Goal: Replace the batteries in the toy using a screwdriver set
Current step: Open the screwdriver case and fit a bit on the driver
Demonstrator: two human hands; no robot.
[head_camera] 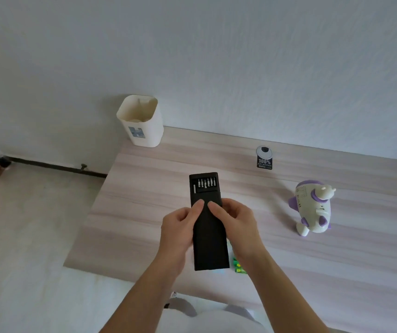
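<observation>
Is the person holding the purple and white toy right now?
No: the toy sits untouched on the table, while the left hand and right hand both grip the black screwdriver case.

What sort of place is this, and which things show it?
Probably a room at home: a wood-grain desk against a plain white wall, a cream bin at its corner, a toy on it.

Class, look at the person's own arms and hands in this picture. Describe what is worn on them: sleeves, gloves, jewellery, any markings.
The left hand and right hand are ungloved. No ring, watch or bracelet shows. The left forearm and right forearm are uncovered to the picture's lower edge, so no sleeve is in view. No markings visible.
</observation>
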